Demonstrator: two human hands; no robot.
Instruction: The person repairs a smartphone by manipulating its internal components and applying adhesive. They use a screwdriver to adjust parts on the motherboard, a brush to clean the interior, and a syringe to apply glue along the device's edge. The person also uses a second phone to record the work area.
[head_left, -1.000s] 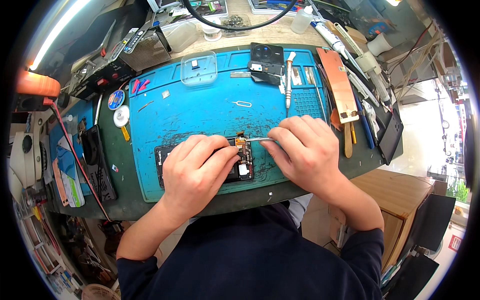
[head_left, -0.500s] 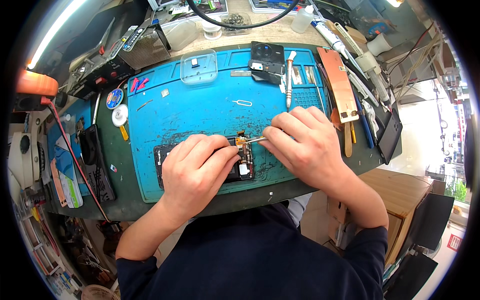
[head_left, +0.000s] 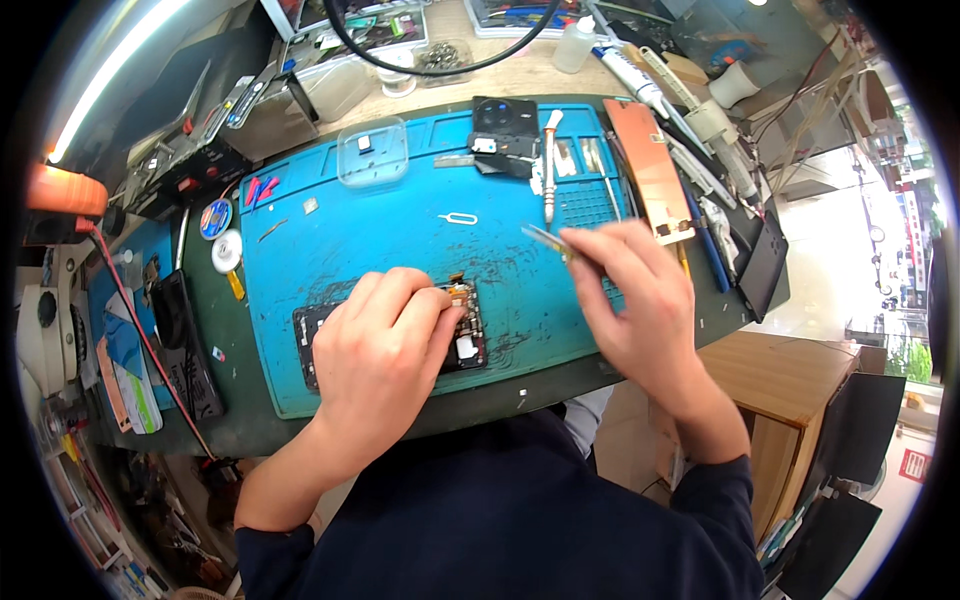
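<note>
An opened smartphone (head_left: 468, 328) lies on the blue work mat (head_left: 370, 235), its inner boards and an orange flex cable showing at the right end. My left hand (head_left: 375, 345) is closed over its middle, fingertips bent down onto the board area and hiding much of it. In my right hand (head_left: 640, 290), raised to the right of the phone, a pair of tweezers (head_left: 543, 238) is pinched between thumb and fingers. The tips point up and left, apart from the phone. Whether they hold anything is too small to tell.
Beyond the phone lies a SIM eject pin (head_left: 459, 218). Farther back are a screwdriver (head_left: 549, 175), a clear plastic box (head_left: 372, 178) and a black phone cover (head_left: 505, 120). A copper-coloured panel (head_left: 645, 165) and several tools line the right; a red cable (head_left: 140, 310) runs down the left.
My right hand has drawn the tweezers away from the phone, to the right and up. My left hand stays on the phone. The whole view has shifted slightly.
</note>
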